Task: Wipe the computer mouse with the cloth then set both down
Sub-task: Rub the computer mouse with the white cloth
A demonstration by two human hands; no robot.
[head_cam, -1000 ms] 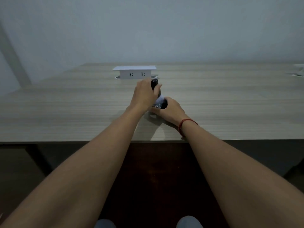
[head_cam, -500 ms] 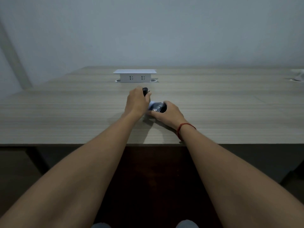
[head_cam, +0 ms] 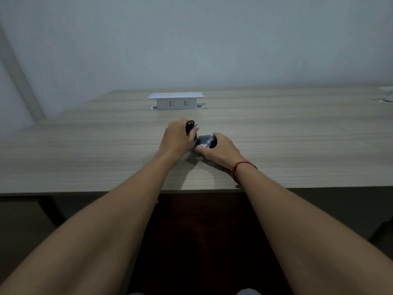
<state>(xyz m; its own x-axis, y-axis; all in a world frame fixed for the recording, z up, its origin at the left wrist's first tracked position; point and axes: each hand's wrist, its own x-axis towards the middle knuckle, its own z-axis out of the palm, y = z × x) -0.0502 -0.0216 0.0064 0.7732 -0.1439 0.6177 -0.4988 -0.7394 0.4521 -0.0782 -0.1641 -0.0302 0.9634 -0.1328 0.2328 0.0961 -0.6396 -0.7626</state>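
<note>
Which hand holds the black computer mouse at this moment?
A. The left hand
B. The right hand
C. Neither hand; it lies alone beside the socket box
A: the left hand is closed around the black mouse, while the right hand grips the dark cloth.

mouse [head_cam: 190, 127] mostly hidden by left hand [head_cam: 177, 138], cloth [head_cam: 204, 142] print unreadable

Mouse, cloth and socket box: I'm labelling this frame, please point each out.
mouse [head_cam: 190, 127], head view, dark top end above the left hand.
cloth [head_cam: 203, 141], head view, bunched middle.
socket box [head_cam: 176, 103], head view, front face.
</note>
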